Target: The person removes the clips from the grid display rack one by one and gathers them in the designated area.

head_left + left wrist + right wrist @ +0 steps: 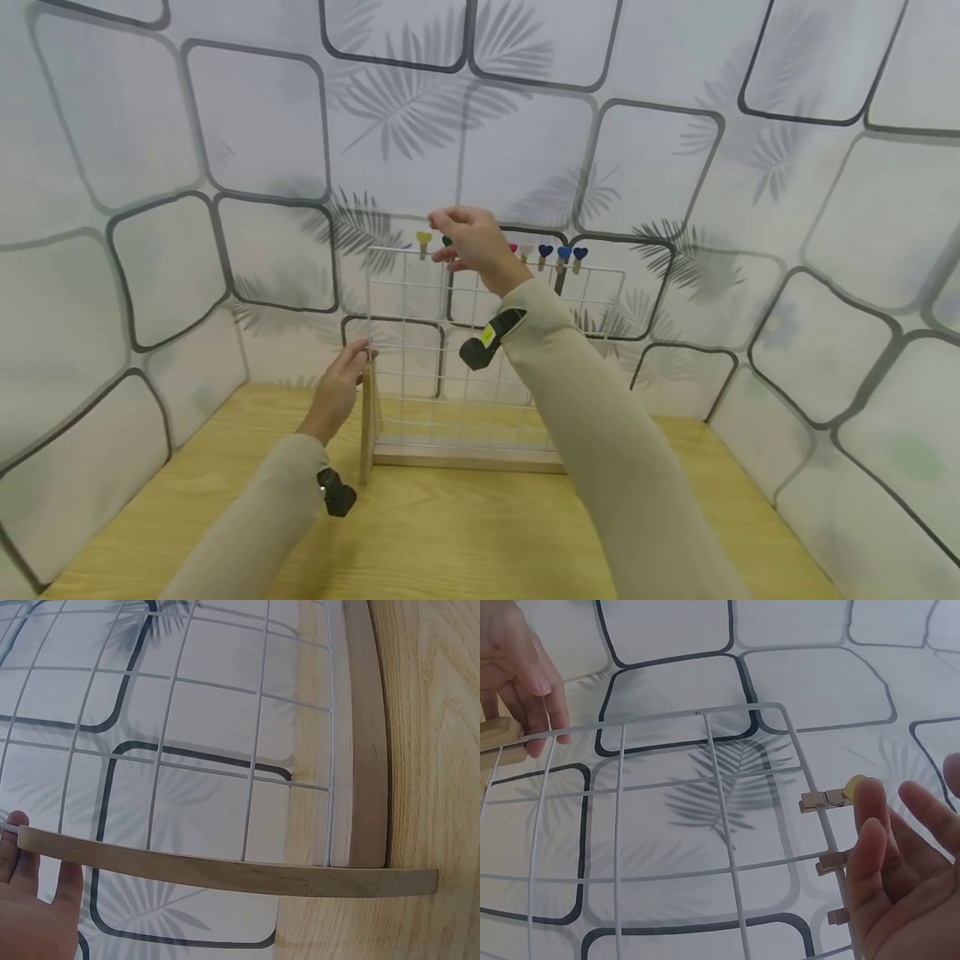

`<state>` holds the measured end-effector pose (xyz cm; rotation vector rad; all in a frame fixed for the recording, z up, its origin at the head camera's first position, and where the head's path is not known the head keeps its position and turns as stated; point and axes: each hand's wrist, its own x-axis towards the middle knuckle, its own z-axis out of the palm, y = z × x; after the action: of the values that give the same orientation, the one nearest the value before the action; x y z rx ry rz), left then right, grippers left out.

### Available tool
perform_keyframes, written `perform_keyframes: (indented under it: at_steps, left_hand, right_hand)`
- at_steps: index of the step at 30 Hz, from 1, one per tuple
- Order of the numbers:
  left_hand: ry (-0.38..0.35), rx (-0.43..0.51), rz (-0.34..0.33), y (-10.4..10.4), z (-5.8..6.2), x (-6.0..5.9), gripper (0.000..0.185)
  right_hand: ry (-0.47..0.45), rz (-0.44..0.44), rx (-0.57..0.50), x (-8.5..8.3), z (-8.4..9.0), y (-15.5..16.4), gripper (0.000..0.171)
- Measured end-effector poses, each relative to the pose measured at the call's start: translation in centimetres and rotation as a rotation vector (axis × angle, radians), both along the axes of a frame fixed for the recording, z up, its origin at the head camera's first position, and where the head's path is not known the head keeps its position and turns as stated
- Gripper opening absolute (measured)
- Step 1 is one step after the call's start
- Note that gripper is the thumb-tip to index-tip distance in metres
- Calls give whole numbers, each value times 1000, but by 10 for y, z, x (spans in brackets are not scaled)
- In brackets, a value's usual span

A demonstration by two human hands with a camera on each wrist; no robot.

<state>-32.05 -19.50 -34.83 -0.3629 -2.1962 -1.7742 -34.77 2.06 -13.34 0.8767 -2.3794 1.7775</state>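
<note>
A white wire grid stands upright in a wooden stand on the table. My left hand grips the stand's left wooden post near its top; the post and that hand also show in the left wrist view. Several small clips with heart tops sit along the grid's top wire: a yellow one, a dark green one, and blue ones. My right hand is at the top wire beside the green clip. Its fingers are straight, next to the yellow clip, holding nothing.
The light wooden table is enclosed by patterned white walls at the back and both sides. The stand sits near the back wall. My left hand appears at the post's top in the right wrist view.
</note>
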Motion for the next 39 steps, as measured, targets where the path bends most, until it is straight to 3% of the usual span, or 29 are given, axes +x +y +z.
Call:
perform_keyframes:
  at_steps: [7,11,16,19,23,27,33,39]
  left_hand:
    - [8,-2,1,5,-6,-4,49]
    - [18,-8,3,7,-6,-4,49]
    - [31,-5,4,10,-7,-4,48]
    - [39,-13,7,11,-8,-5,49]
    - [55,-15,-2,12,-8,-6,50]
    - [57,-21,-2,10,-9,-7,50]
    - [72,-42,22,4,-9,-7,50]
    - [73,-62,37,0,-7,-5,50]
  right_hand:
    - [89,-108,336,-8,5,-7,40]
    - [146,-189,389,-11,2,-12,33]
    - [213,-267,365,-12,-5,-15,16]
    - [226,-279,290,-13,-9,-14,12]
    - [143,-212,135,-13,-9,-10,19]
    - [46,-122,58,-7,-5,-3,25]
    - [14,-58,86,1,-6,11,22]
    - [-9,-63,148,5,-15,29,26]
